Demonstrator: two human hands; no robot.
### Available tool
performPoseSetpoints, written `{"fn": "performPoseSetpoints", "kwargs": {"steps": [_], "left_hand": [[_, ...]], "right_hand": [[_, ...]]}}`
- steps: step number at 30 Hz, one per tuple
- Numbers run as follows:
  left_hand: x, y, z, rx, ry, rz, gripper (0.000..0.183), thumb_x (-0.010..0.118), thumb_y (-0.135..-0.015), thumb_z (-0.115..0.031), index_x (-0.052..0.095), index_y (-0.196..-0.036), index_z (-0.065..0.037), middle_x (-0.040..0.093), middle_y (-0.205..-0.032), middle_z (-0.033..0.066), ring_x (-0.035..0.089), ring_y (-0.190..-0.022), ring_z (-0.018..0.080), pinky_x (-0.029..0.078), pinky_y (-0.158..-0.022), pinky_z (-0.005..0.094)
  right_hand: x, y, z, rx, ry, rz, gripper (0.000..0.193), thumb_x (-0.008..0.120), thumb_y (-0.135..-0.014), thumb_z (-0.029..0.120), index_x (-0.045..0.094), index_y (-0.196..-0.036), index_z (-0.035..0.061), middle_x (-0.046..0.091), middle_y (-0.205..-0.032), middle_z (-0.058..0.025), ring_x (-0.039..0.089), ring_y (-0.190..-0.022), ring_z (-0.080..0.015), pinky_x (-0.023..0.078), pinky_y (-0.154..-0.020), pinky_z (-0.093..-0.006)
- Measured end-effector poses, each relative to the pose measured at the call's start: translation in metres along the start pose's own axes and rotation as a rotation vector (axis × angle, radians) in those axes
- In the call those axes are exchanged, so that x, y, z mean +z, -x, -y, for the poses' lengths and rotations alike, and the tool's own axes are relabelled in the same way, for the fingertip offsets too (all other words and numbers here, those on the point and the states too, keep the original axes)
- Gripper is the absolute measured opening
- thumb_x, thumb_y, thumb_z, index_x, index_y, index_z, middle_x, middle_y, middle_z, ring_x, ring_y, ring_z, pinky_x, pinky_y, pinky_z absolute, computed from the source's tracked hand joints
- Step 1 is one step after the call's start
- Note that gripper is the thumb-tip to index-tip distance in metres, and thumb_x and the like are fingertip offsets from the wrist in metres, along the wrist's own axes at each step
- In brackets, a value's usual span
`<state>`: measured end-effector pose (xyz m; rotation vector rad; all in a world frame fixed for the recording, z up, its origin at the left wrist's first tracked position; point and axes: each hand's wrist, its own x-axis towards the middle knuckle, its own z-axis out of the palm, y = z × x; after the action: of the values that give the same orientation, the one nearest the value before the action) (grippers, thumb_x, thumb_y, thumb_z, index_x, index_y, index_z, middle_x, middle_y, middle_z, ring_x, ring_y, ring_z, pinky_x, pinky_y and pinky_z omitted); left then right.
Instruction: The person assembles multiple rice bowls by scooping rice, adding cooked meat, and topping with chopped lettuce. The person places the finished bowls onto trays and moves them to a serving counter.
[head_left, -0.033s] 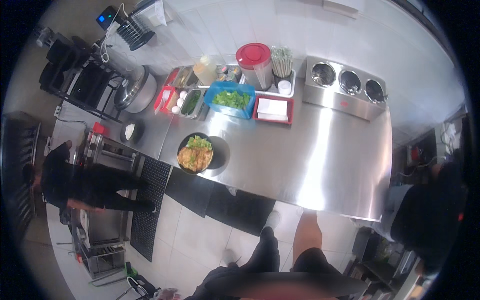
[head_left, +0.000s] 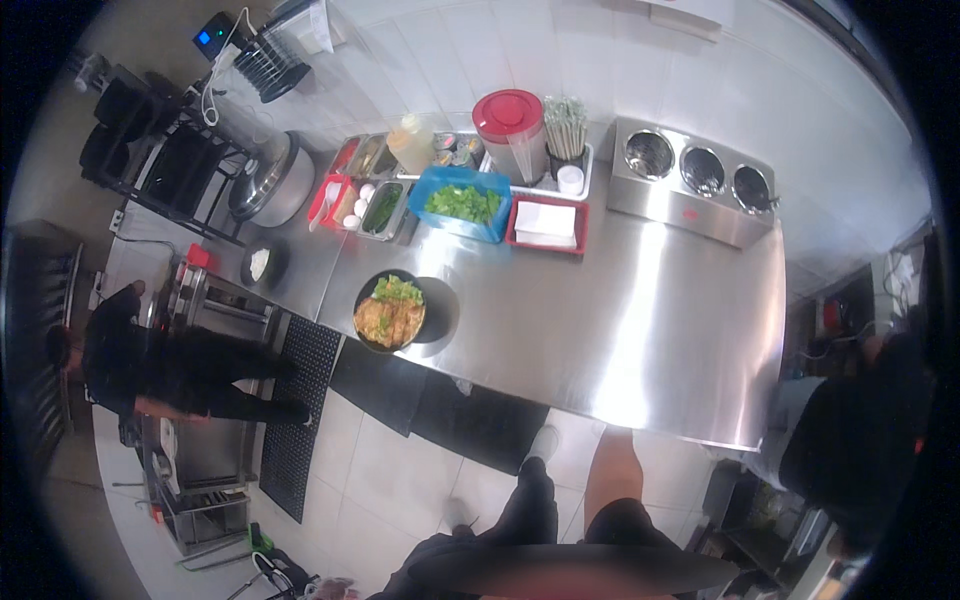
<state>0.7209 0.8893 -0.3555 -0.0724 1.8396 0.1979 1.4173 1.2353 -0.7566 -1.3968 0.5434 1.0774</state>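
A bare forearm, seemingly my right (head_left: 614,468), reaches from a dark sleeve up to the front edge of the steel counter (head_left: 540,320). Its hand is hidden at that edge, so I cannot see any fingers or what they hold. My left hand does not show. Left of the forearm, close to the counter's front edge, stands a dark round bowl (head_left: 362,335) with browned, fried-looking food (head_left: 388,322) and green lettuce (head_left: 398,290). No hand touches it. Behind it sits a blue tub (head_left: 425,180) of leafy greens (head_left: 462,204).
A red tray (head_left: 580,245) with white paper, a red-lidded pitcher (head_left: 510,115) and a container of wrapped chopsticks (head_left: 567,130) line the back. A steel unit with three round wells (head_left: 680,215) stands right. A person in dark clothes (head_left: 150,350) is at left, another dark-clothed figure (head_left: 850,440) at right.
The whole view has shifted very slightly. The bowl, the containers and my forearm keep their places.
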Motion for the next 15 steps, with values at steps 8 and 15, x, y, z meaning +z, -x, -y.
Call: {"fn": "performPoseSetpoints", "kwargs": {"steps": [8, 15], "left_hand": [[0.064, 0.008, -0.042, 0.033, 0.030, -0.053, 0.020, 0.059, -0.096, -0.021, 0.067, -0.108, -0.007, 0.068, -0.091, 0.0094, 0.066, -0.079, 0.0267, 0.056, -0.068, 0.0421], [0.058, 0.021, -0.055, 0.022, 0.025, -0.069, 0.018, 0.056, -0.097, -0.020, 0.067, -0.105, -0.008, 0.067, -0.089, 0.0079, 0.065, -0.080, 0.0266, 0.054, -0.070, 0.0429]], "right_hand": [[0.000, -0.016, -0.001, 0.064, -0.034, 0.000, 0.029, 0.055, -0.094, 0.024, 0.062, -0.120, 0.0148, 0.069, -0.113, -0.0048, 0.067, -0.099, -0.0219, 0.055, -0.084, -0.0380], [0.012, -0.022, -0.011, 0.073, -0.086, 0.012, 0.031, 0.057, -0.090, 0.021, 0.062, -0.120, 0.0141, 0.068, -0.114, -0.0056, 0.067, -0.099, -0.0231, 0.055, -0.084, -0.0385]]}}
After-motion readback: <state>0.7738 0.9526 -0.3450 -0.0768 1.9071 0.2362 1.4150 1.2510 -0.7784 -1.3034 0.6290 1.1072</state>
